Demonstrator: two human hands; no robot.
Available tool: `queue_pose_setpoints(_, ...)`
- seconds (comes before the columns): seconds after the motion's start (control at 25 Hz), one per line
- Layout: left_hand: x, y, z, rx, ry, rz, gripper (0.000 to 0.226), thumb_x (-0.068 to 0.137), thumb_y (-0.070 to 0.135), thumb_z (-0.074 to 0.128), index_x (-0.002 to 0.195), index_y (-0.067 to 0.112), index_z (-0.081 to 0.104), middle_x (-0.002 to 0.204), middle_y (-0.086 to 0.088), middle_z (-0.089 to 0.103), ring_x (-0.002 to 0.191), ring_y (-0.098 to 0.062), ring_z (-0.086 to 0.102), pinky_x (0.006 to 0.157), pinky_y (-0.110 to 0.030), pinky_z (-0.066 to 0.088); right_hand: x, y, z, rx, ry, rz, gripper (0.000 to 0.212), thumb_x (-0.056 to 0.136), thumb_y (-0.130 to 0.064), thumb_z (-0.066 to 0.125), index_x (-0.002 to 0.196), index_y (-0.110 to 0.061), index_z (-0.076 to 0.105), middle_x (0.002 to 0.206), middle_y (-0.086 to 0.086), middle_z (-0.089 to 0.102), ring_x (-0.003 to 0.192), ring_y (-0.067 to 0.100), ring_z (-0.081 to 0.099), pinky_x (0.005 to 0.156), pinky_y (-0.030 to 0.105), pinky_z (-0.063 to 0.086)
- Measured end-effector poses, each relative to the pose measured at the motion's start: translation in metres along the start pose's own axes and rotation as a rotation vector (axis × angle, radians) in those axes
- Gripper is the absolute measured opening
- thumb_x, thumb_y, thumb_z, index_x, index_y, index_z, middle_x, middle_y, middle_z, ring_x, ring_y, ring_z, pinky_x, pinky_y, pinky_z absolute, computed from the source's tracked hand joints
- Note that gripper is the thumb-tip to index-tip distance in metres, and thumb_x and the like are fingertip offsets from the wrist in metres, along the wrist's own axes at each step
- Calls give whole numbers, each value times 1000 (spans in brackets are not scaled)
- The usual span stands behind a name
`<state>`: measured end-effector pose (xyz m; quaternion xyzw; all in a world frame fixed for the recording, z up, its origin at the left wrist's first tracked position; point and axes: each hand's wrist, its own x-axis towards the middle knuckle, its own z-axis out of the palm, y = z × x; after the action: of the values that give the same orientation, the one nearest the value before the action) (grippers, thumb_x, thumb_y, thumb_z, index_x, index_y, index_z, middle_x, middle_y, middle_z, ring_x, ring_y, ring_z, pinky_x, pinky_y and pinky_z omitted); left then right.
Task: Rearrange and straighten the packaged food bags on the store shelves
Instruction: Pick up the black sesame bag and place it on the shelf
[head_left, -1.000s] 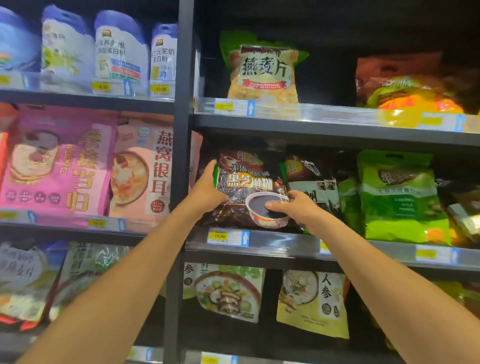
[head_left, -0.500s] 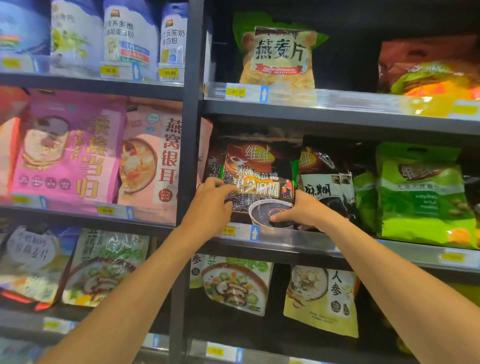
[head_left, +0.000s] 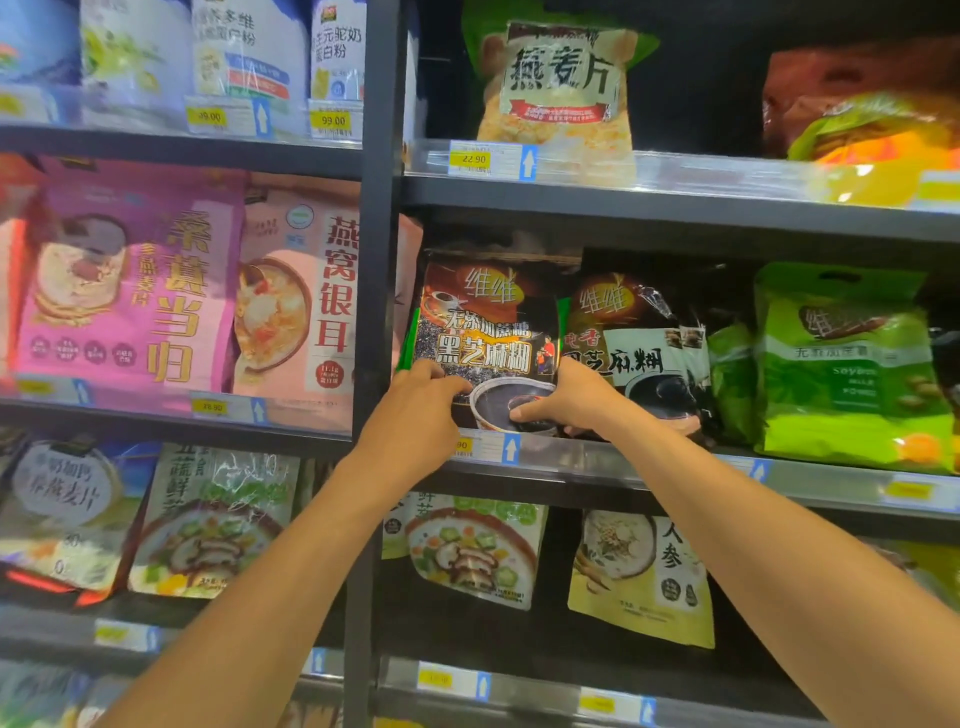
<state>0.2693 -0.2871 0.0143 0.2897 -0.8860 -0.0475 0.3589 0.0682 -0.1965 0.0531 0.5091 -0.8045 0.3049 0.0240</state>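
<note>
A dark brown black-sesame-paste bag (head_left: 488, 322) stands upright at the left end of the middle shelf (head_left: 597, 460), facing front. My left hand (head_left: 415, 410) grips its lower left corner. At the lower right corner, over the printed bowl, my right hand (head_left: 566, 402) holds the bag with the thumb in front. A second dark sesame bag (head_left: 634, 343) leans right beside it, partly behind my right hand. Green bags (head_left: 841, 364) stand further right on the same shelf.
A dark upright post (head_left: 376, 291) divides the shelving just left of the held bag. Pink bags (head_left: 135, 280) fill the left bay. An oat-flake bag (head_left: 558, 83) sits on the shelf above, soup-mix bags (head_left: 467, 545) hang below. Price tags line the shelf edges.
The dark sesame bag went from tilted and low to upright and facing front at the shelf's left end. Both hands slid down to its bottom corners. The camera moved closer.
</note>
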Motion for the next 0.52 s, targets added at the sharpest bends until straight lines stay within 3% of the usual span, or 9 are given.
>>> queue_pose_setpoints(0.2, -2, 1, 2, 18, 3, -3, 58, 93, -1, 53, 145, 25, 58, 144, -4, 48, 136, -27, 40, 107, -47, 48, 0, 8, -3, 90, -75, 40, 50, 74, -46, 89, 115, -26, 67, 106, 0, 75, 96, 20, 71, 76, 41, 63)
queue_pose_setpoints(0.28, -1, 2, 2, 16, 7, -10, 55, 93, 0, 53, 142, 24, 60, 142, -4, 50, 135, -28, 42, 105, -48, 50, -5, 10, -14, 151, -130, 102, 61, 75, -54, 85, 121, -20, 64, 116, 2, 71, 102, 17, 68, 73, 34, 63)
queue_pose_setpoints(0.36, -3, 6, 4, 22, 33, -20, 47, 96, 5, 54, 139, 23, 61, 140, -5, 52, 133, -28, 45, 100, -49, 53, -13, 16, -24, 107, -119, 115, 76, 76, -63, 79, 132, -15, 59, 128, 7, 66, 113, 22, 65, 84, 35, 62)
queue_pose_setpoints(0.44, -8, 14, 6, 50, 75, -41, 36, 102, 25, 52, 138, 24, 60, 139, -5, 54, 130, -29, 50, 93, -49, 55, -29, 24, -34, 71, -43, 68, 76, 86, -57, 73, 145, -14, 53, 145, 8, 58, 129, 25, 59, 102, 37, 52)
queue_pose_setpoints(0.52, -14, 26, 9, 124, 99, -47, 50, 101, 52, 48, 142, 24, 54, 140, -5, 57, 130, -29, 53, 94, -46, 55, -51, 34, -44, 99, 44, 6, 68, 90, -53, 70, 147, -19, 51, 149, 3, 55, 134, 21, 54, 100, 32, 45)
